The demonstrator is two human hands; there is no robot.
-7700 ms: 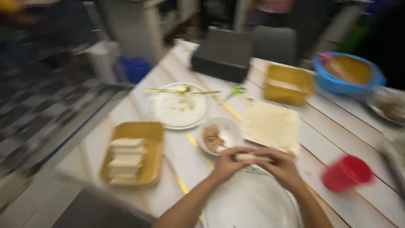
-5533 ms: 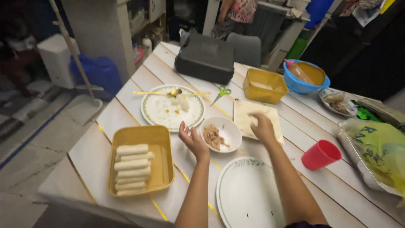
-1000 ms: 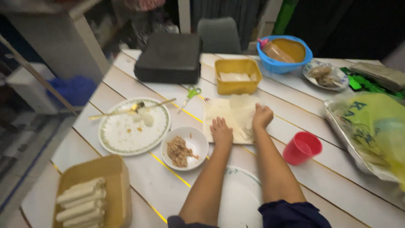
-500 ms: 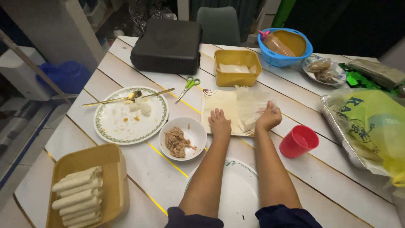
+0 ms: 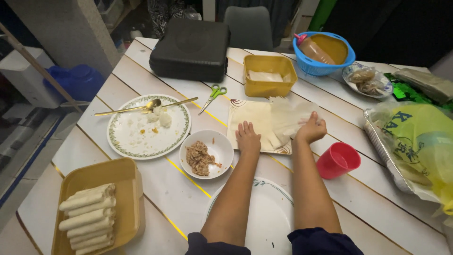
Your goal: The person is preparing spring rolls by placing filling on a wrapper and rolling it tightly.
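We can't make out how many wrapper sheets (image 5: 264, 125) sit stacked on the square plate (image 5: 282, 149); the stack blends into the plate, and our hands cover its near edge. Left hand (image 5: 247, 138) lies flat, fingers spread, pressing down the near-left part of the stack. Right hand (image 5: 311, 128) is curled, pinching the top thin wrapper sheet (image 5: 289, 118) and lifting it off the right side; fingertips are hidden behind the translucent sheet, so exact grip points are unclear.

White empty plate (image 5: 264, 217) near us is half covered by our forearms and cut by the bottom edge. Yellow tray of rolls (image 5: 123, 177) at near left is cropped at the bottom. Foil tray with yellow bag (image 5: 415, 141) at right runs off frame, contents not readable. Contents of the yellow tub (image 5: 270, 75) and blue bowl (image 5: 325, 53) at the far side are hard to tell.

Filling bowl (image 5: 206, 153) sits just left of the left hand; red cup (image 5: 338, 160) is near right of the right forearm. Round plate with spoon (image 5: 149, 125) is at left, scissors (image 5: 213, 95) beyond it.

Versus half a second ago: left hand is in the same spot on the stack; right hand has moved up and right, and the top sheet is now peeled higher, more crumpled
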